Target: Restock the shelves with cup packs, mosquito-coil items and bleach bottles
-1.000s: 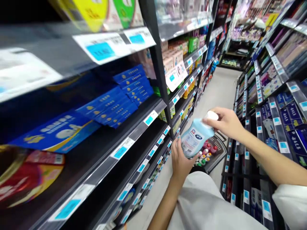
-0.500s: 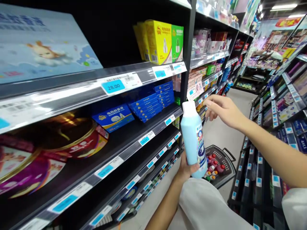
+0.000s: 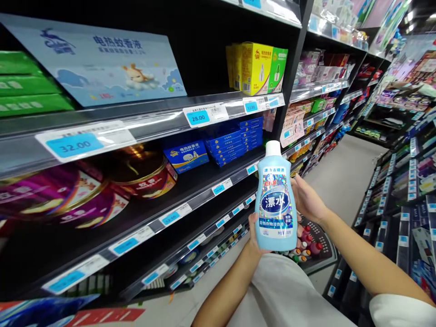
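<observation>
A light blue bleach bottle [image 3: 276,238] with a white cap stands upright in front of me, its printed label facing my view. At its lower left side, my left hand [image 3: 254,231] is closed around it, with most of the fingers hidden behind. My right hand [image 3: 308,200] is against the bottle's right side; its thumb shows at the edge and the other fingers are partly covered by the bottle. Below and behind the bottle is a dark shopping basket [image 3: 325,254] holding several bottles with red, white and orange tops.
Shelves with price tags [image 3: 199,118] run along my left, bearing yellow and green boxes [image 3: 257,68], blue boxes [image 3: 186,156] and round red and purple tins [image 3: 145,179]. Another shelf row [image 3: 378,218] lines the right. A pale aisle floor [image 3: 344,163] lies between them.
The bottle has turned so its label faces me. My right hand, apart from it before, has come in against its right side. The view has shifted left.
</observation>
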Demonstrator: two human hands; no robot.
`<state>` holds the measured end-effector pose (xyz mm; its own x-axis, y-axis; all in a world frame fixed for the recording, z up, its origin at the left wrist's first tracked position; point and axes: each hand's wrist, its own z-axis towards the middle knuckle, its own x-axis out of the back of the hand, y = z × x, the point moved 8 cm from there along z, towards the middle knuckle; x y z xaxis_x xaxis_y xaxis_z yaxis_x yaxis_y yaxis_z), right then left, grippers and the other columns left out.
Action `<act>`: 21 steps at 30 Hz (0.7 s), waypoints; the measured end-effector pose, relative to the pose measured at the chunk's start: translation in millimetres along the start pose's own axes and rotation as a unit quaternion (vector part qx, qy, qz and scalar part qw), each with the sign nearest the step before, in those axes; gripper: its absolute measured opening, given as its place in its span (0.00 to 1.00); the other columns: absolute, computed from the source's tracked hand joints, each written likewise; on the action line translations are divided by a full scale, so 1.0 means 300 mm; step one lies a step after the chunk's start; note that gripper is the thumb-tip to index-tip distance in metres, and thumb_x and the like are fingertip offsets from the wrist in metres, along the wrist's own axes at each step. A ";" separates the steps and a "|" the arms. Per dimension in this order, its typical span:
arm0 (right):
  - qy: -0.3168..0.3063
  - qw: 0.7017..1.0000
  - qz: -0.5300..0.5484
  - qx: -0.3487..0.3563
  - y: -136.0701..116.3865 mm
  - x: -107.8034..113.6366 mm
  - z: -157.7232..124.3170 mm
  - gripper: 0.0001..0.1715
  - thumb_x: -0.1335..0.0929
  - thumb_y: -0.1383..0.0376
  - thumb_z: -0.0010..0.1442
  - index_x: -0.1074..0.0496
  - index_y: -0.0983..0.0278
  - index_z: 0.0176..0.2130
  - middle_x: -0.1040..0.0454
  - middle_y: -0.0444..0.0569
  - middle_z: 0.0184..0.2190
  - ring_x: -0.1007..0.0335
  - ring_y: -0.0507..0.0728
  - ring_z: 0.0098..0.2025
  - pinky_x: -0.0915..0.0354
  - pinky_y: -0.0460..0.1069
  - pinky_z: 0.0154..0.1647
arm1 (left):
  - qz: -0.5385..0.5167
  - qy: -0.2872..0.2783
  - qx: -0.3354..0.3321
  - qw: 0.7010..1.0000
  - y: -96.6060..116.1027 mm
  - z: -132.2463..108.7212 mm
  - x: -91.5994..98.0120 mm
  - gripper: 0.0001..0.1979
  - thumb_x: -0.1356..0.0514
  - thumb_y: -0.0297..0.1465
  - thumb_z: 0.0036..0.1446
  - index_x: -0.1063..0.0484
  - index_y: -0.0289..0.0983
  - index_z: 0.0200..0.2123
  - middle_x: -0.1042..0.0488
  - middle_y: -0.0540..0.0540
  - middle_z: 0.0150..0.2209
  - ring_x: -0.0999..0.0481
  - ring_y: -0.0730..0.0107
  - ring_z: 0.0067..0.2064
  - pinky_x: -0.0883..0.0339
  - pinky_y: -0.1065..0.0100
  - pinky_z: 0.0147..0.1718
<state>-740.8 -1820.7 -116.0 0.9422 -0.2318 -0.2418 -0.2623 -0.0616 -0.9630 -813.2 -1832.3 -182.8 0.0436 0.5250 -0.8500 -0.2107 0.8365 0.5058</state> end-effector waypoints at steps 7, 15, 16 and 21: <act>0.078 0.996 0.030 -0.009 0.076 0.006 0.018 0.29 0.24 0.46 0.53 0.27 0.64 0.44 0.26 0.41 0.21 0.48 0.45 0.10 0.54 0.40 0.06 | -0.081 0.025 -0.011 0.996 -0.008 -0.008 0.044 0.44 0.39 0.59 0.42 0.28 0.31 0.52 0.24 0.29 0.51 0.25 0.39 0.48 0.30 0.50 0.39; 0.156 0.987 0.026 -0.024 0.115 0.028 -0.007 0.30 0.20 0.48 0.48 0.27 0.64 0.42 0.22 0.44 0.25 0.32 0.49 0.18 0.35 0.41 0.16 | -0.050 0.004 0.003 0.999 -0.050 -0.013 0.066 0.43 0.37 0.60 0.39 0.22 0.29 0.46 0.21 0.29 0.49 0.26 0.32 0.54 0.36 0.41 0.51; 0.169 0.985 0.031 -0.024 0.114 0.033 -0.009 0.31 0.20 0.50 0.47 0.26 0.64 0.43 0.21 0.46 0.27 0.27 0.53 0.22 0.30 0.43 0.21 | -0.039 0.004 0.008 0.999 -0.052 -0.009 0.073 0.43 0.37 0.60 0.39 0.21 0.29 0.46 0.21 0.29 0.50 0.26 0.31 0.54 0.37 0.40 0.53; 0.188 0.980 0.054 -0.033 0.111 0.043 0.004 0.36 0.19 0.50 0.46 0.26 0.64 0.48 0.17 0.50 0.33 0.19 0.61 0.33 0.24 0.48 0.30 | -0.006 0.065 0.004 0.998 -0.034 -0.007 0.144 0.46 0.32 0.61 0.37 0.22 0.29 0.50 0.23 0.28 0.53 0.30 0.26 0.59 0.41 0.36 0.57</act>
<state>-737.1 -1824.5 -151.2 0.7679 -0.5811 -0.2695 -0.3815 -0.0770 -0.9211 -811.2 -1818.4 -225.0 -0.0806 0.4912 -0.8673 -0.2038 0.8436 0.4968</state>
